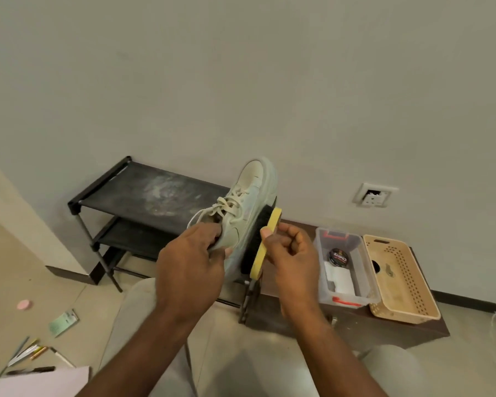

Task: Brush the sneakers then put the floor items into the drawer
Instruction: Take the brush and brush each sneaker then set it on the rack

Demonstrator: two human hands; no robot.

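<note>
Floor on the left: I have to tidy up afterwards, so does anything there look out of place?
Yes. Several pens lie scattered on the tiles, with a green card and a pink disc loose nearby. The shoe rack also bears a whitish smear on top.

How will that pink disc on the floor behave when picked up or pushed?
Probably light: the pink disc is small and thin. It lies flat, so it should slide on the smooth floor tile rather than roll, unless tipped on edge. The low rim likely needs a fingertip pinch.
</note>
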